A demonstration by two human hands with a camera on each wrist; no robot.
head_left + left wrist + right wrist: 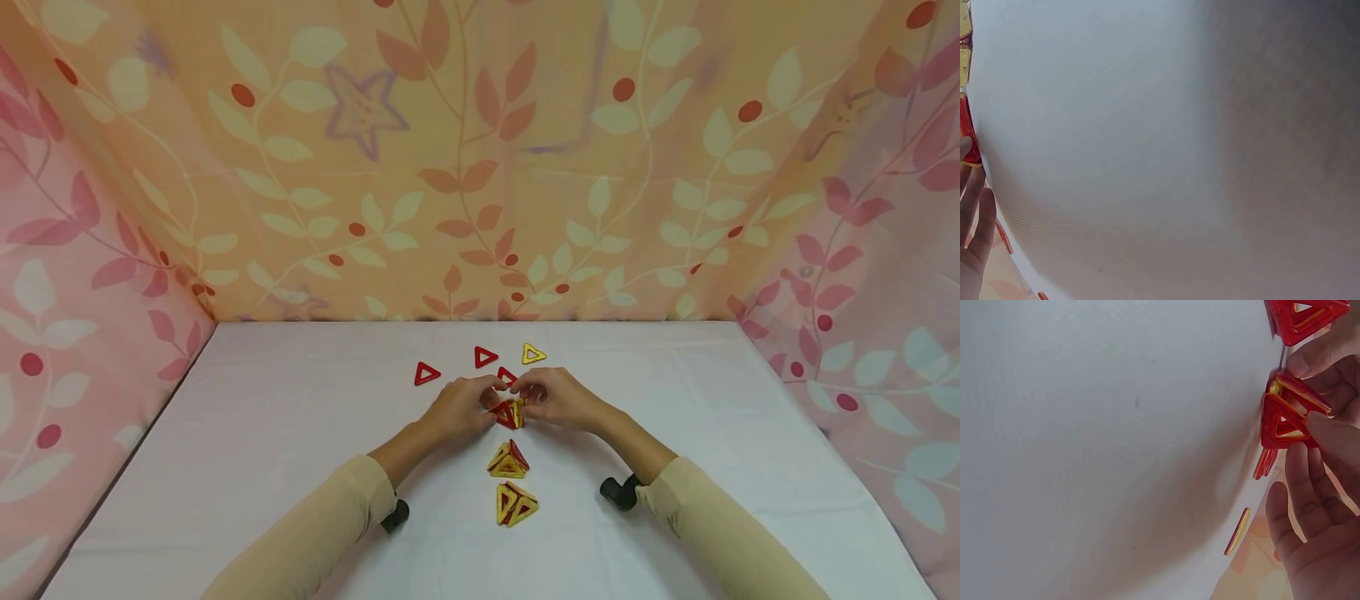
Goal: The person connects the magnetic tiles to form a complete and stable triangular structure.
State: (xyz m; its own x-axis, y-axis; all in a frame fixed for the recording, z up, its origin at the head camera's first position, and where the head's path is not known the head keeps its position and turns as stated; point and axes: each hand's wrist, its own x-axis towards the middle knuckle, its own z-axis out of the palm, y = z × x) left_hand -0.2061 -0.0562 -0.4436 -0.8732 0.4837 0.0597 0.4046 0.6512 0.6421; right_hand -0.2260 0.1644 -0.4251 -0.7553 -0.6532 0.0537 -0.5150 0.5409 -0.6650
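Both hands meet over a small pyramid of red and yellow triangular tiles [508,412] near the table's middle. My left hand [463,407] grips its left side, fingertips at the red face. On the other side, my right hand [558,398] pinches it between thumb and fingers, the thumb lying on a red triangle frame [1272,428] in the right wrist view. At the edge of the left wrist view, a thumb presses a red tile [969,128]. Just beyond the hands lies a loose red triangle [507,377], partly covered by fingers.
Two assembled pyramids, one upper [508,459] and one lower [516,504], stand nearer me in line with the hands. Farther back lie two flat red triangles, a left one [426,373] and a middle one [485,357], and a yellow triangle [533,354]. Patterned curtains [465,167] surround the white table [262,400].
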